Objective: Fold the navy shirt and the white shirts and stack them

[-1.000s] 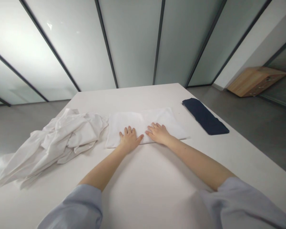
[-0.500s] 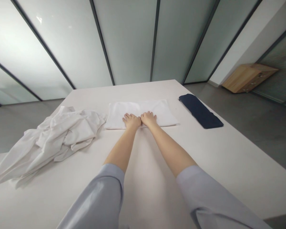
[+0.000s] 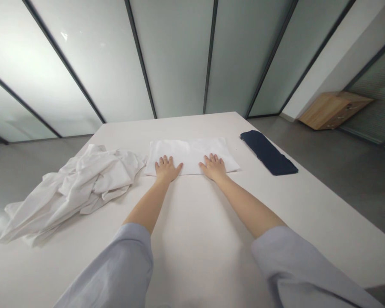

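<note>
A folded white cloth point(image 3: 189, 149) lies flat in a wide rectangle on the table, in the middle of the head view. My left hand point(image 3: 167, 169) rests palm down on its near left part, fingers spread. On the near right part, my right hand point(image 3: 213, 167) lies flat in the same way with its fingers apart. Neither hand grips anything. To the left of the folded cloth is a crumpled heap of white fabric point(image 3: 90, 184), close to its left edge.
A folded dark navy cloth point(image 3: 268, 152) lies near the right edge of the white table point(image 3: 199, 239). Past the table's far edge stand frosted glass panels point(image 3: 179, 55). A wooden cabinet point(image 3: 330, 110) is on the floor at the far right.
My hands were together at the middle of the folded cloth's near side; they have slid apart, the left one leftward and the right one rightward, with fingers more widely spread.
</note>
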`<state>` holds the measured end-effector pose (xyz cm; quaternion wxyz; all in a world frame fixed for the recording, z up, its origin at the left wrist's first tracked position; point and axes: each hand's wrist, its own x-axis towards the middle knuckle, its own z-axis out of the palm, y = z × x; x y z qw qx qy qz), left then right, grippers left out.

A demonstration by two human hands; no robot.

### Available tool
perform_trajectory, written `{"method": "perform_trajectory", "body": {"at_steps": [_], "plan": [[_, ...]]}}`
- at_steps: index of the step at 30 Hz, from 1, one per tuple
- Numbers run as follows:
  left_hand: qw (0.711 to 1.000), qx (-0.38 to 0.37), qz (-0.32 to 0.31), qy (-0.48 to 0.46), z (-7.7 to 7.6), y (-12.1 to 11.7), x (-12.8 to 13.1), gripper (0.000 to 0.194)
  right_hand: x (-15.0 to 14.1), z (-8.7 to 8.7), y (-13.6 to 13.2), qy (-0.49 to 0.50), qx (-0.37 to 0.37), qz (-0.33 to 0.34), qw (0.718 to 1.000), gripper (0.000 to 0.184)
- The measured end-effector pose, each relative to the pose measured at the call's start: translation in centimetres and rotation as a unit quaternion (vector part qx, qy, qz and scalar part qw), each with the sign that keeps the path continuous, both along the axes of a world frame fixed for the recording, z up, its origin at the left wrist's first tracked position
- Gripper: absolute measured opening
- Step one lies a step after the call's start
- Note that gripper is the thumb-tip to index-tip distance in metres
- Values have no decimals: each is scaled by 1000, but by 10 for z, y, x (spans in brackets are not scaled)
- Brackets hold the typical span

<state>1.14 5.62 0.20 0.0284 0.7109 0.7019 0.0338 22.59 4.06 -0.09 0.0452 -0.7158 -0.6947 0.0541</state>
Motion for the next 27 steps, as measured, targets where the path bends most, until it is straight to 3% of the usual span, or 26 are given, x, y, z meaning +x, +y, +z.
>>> {"method": "perform_trajectory", "body": {"at_steps": [4,10,19,24,27], "plan": [[1000,-8,-28,0,-2,1,-24,78,35,-4,1,-5,-7,-29,1000,67],[998,-24,-56,2,-3,3,-51,73,62,-4,-1,-16,-17,-6,1000,66],[995,-40,-91,28,0,-35,-60,70,76,-1,9,-8,-24,-7,1000,68],[998,-41,-27,29,4,-36,-56,71,84,-12,15,-3,18,-1,1000,62],[999,-17,8,40,4,-27,-49,76,86,-18,13,5,106,-13,994,52]]}}
